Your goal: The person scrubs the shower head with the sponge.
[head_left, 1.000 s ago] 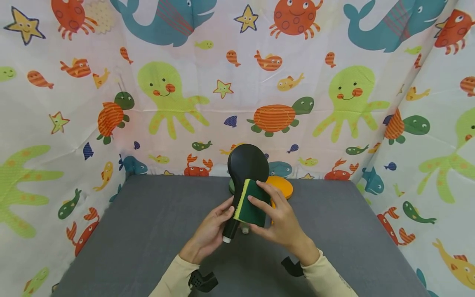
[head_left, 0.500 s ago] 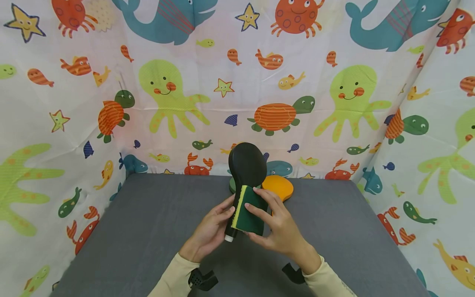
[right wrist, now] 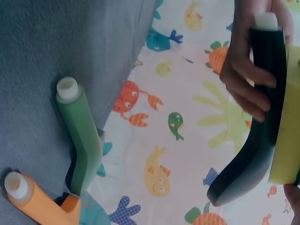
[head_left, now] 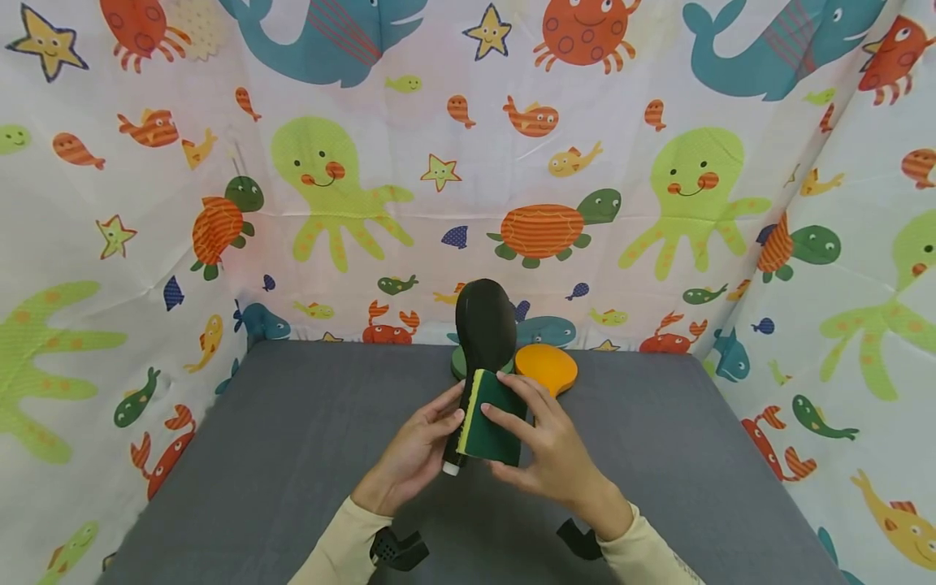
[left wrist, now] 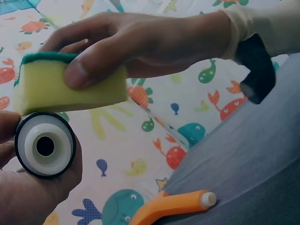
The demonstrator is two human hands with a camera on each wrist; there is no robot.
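A person's left hand (head_left: 413,452) curls its fingers around the handle of a black shower head (head_left: 478,341), holding it upright above the grey table (head_left: 292,455) with the rounded head uppermost and the white threaded end (left wrist: 45,145) pointing down toward the wearer. The right hand (head_left: 550,445) pinches a green-and-yellow sponge (head_left: 488,416), thumb on the yellow foam side and fingers laid over the dark green scouring side, and presses its yellow edge against the handle just above the left hand's grip. The left-wrist view shows the sponge sitting directly on top of the handle's open end, touching it.

Behind the raised piece, at the far edge of the table, lie two more shower heads: an orange shower head (head_left: 547,367) and a green shower head (right wrist: 79,126), side by side and close together, both untouched by either hand. Cream sleeves (head_left: 643,544) cover both forearms, each with a dark wrist mount (head_left: 398,551) strapped on. A curtain (head_left: 329,179) printed with octopuses, turtles, crabs and whales encloses the table on three sides.

Judging by where the sponge sits, the wiping appears to be at the handle of the black piece, with its broad head not yet under the sponge; the orange and green ones seem to be waiting their turn, though whether either is already wiped cannot be told.
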